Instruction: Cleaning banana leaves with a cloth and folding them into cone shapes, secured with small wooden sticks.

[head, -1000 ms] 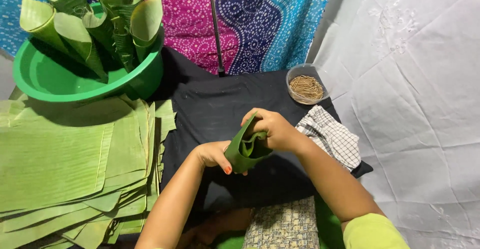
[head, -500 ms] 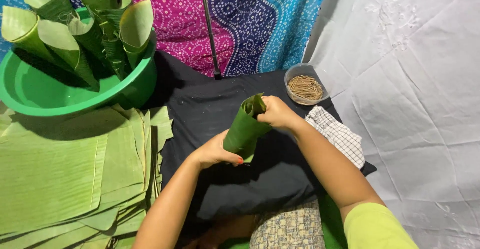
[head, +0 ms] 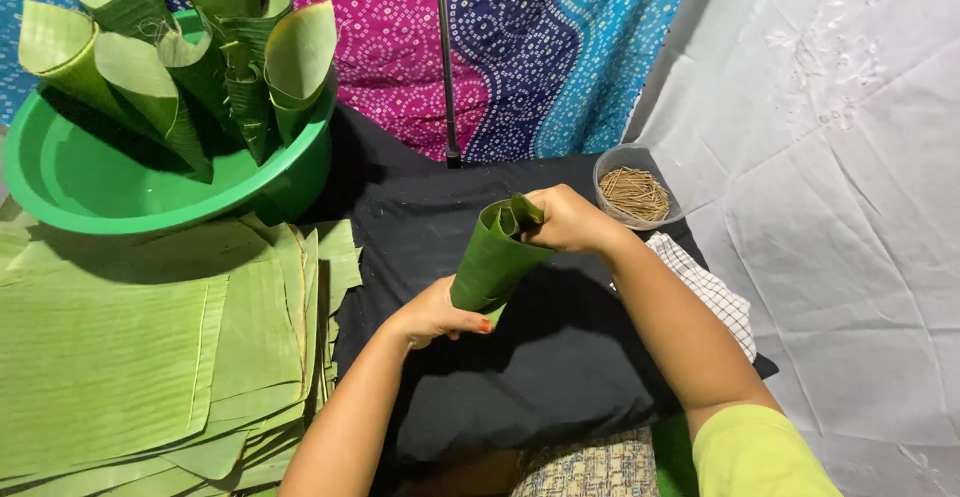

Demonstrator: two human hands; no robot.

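The leaf cone [head: 495,262] between the hands is deep green, paler on its inner fold. The left hand [head: 435,314] shows an orange-red thumbnail. Under both hands lies a plain black cloth [head: 500,387]. Left of the left hand, the stacked leaf sheets [head: 130,357] are light green with fine ribbing. Beyond them, the basin [head: 150,187] is bright green, its cones [head: 170,67] green and yellow-green. Beyond the right hand [head: 570,219], a grey bowl [head: 612,162] holds tan sticks [head: 635,192]. Just right of that forearm is a white cloth with a dark check [head: 715,292]. The backdrop fabric [head: 520,47] is magenta, navy and turquoise with white dots. The sleeve [head: 755,452] is lime green.
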